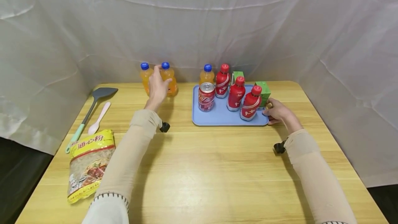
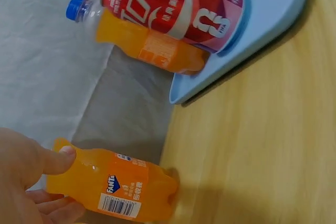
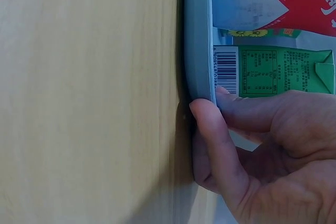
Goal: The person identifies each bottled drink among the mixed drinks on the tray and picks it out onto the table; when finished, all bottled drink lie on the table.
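My left hand (image 1: pixel 158 85) grips an orange Fanta bottle (image 2: pixel 123 182) round its upper part, thumb on one side and fingers on the other. That bottle stands upright with a blue cap. Beside it, to the left, is a second orange soda bottle (image 1: pixel 145 77). My right hand (image 1: pixel 278 111) pinches the near right corner of a blue tray (image 1: pixel 217 117), thumb inside the rim and fingers outside. On the tray stand a red soda can (image 1: pixel 206 98), an orange soda bottle (image 1: pixel 207 75), three red bottles (image 1: pixel 236 94) and green drink cartons (image 3: pixel 286 72).
At the left of the wooden table (image 1: pixel 202 168) lie a grey spatula (image 1: pixel 99 94) with a mint handle, a pale pink spoon (image 1: pixel 99 118) and a yellow bag of pasta (image 1: pixel 93 165). A grey cloth (image 1: pixel 174 27) hangs behind the table and at both sides.
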{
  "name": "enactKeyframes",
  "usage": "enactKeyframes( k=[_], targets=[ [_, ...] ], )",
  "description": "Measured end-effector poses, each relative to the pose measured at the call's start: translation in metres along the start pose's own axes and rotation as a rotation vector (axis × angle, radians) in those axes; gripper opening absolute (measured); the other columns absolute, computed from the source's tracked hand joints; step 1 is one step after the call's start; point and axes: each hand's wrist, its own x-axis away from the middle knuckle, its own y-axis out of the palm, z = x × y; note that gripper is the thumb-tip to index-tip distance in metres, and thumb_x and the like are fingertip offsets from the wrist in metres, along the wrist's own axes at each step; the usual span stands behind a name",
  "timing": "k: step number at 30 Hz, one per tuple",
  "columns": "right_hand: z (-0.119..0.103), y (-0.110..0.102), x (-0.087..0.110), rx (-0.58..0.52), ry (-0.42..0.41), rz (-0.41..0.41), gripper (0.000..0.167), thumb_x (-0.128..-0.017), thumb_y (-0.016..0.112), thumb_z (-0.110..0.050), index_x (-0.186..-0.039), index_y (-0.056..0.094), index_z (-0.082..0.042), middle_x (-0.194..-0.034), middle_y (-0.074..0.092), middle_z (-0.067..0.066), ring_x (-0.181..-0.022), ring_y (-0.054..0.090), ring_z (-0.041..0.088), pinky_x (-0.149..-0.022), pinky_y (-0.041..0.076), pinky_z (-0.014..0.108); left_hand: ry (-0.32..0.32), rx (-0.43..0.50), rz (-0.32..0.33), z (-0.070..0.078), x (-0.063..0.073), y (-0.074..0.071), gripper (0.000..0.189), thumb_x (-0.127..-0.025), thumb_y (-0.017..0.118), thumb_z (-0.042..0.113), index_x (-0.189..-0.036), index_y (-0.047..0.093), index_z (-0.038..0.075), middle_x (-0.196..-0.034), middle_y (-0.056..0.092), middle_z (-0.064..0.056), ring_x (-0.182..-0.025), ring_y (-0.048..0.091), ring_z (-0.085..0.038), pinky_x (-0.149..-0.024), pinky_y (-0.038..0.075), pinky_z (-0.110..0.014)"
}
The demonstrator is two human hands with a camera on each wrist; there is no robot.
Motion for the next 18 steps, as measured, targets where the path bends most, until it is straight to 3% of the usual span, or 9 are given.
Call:
enactKeyframes(
  k=[5,7,10,14,18],
  targets=[
    [0.002,-0.001,0.001,-0.005,0.001,0.007,0.050,-0.109,0.053,-0.010,-0.152,0.026,-0.001,-0.112,0.055,0.019,-0.077,0.062,0.015,-0.065,0.062,0.029,0.101,-0.104,0.066,0.011,0.006,-0.005,0.076,-0.101,0.070,0.015,-0.164,0.029,0.023,-0.168,0.042,-0.008,-0.133,0.062,-0.038,-0.104,0.058,-0.050],
    [0.003,-0.001,0.002,-0.011,0.000,0.014,0.050,-0.109,0.052,-0.009,-0.152,0.026,-0.001,-0.114,0.054,0.019,-0.077,0.062,0.015,-0.065,0.062,0.029,0.168,-0.140,0.107,0.018,0.008,-0.007,0.073,-0.101,0.069,0.019,-0.163,0.032,0.025,-0.171,0.038,-0.003,-0.137,0.060,-0.035,-0.106,0.057,-0.049],
    [0.004,-0.001,0.003,-0.018,0.005,0.027,0.049,-0.109,0.053,-0.008,-0.151,0.028,0.000,-0.113,0.055,0.018,-0.077,0.062,0.015,-0.064,0.062,0.029,0.265,-0.145,0.148,0.031,0.011,-0.008,0.062,-0.101,0.068,0.020,-0.158,0.043,0.022,-0.167,0.044,-0.003,-0.138,0.060,-0.032,-0.102,0.058,-0.048],
    [0.003,0.001,0.003,-0.023,0.018,0.040,0.048,-0.109,0.054,-0.010,-0.150,0.030,-0.001,-0.105,0.057,0.015,-0.076,0.061,0.015,-0.064,0.061,0.028,0.313,-0.105,0.102,0.045,0.014,-0.003,0.056,-0.101,0.068,0.019,-0.153,0.048,0.020,-0.158,0.054,-0.005,-0.128,0.065,-0.032,-0.096,0.059,-0.046],
    [0.001,0.002,0.001,-0.012,0.031,0.046,0.049,-0.109,0.054,-0.010,-0.150,0.030,-0.002,-0.099,0.058,0.013,-0.074,0.061,0.014,-0.063,0.061,0.027,0.319,-0.090,0.001,0.055,0.014,0.008,0.058,-0.101,0.070,0.026,-0.155,0.047,0.022,-0.159,0.054,-0.003,-0.138,0.060,-0.029,-0.111,0.053,-0.045]
  ],
)
